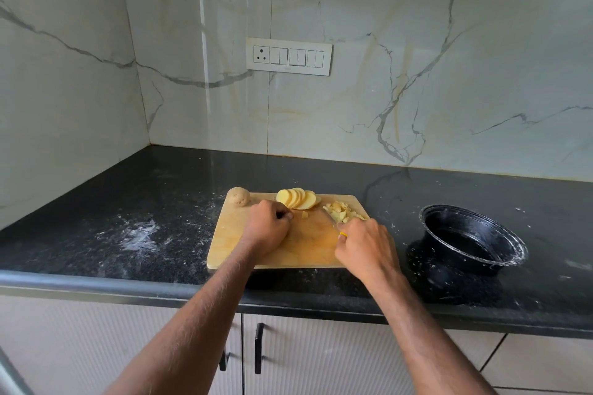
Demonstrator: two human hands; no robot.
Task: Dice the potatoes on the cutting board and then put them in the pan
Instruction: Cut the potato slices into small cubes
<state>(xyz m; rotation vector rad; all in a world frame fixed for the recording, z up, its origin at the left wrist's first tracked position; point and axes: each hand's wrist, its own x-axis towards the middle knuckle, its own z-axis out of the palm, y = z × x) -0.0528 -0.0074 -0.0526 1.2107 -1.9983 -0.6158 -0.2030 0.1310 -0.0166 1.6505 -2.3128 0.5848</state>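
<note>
Black stone counter (154,202) is running along a pale marbled wall, with a switch plate (288,56) above and white dust streaking the dark surface. On it, a wooden cutting board (244,247) is lying square to the person.

Left hand (266,228) is resting knuckles-up near the board's middle, fingers curled tight under; whether they are pinching a small piece cannot be told. Right hand (365,247) is gripping a knife (332,221), fingers wrapped round a yellow-tipped handle, the blade angling toward a heap of diced potato (345,213) at the board's far right corner. One loose cube (305,215) is sitting between the hands. A fan of round potato slices (298,199) is waiting along the far edge, just beyond the left hand, and a whole unpeeled potato (238,196) is perching at the far left corner. Black pan (471,240) is standing on the counter, well apart to the right, and appears to be holding no potato.

Dicing seems partway done. To cut well, it would help to stack a few slices, keep the left fingertips tucked back behind the knuckles, and keep finished cubes clear of the blade.
</note>
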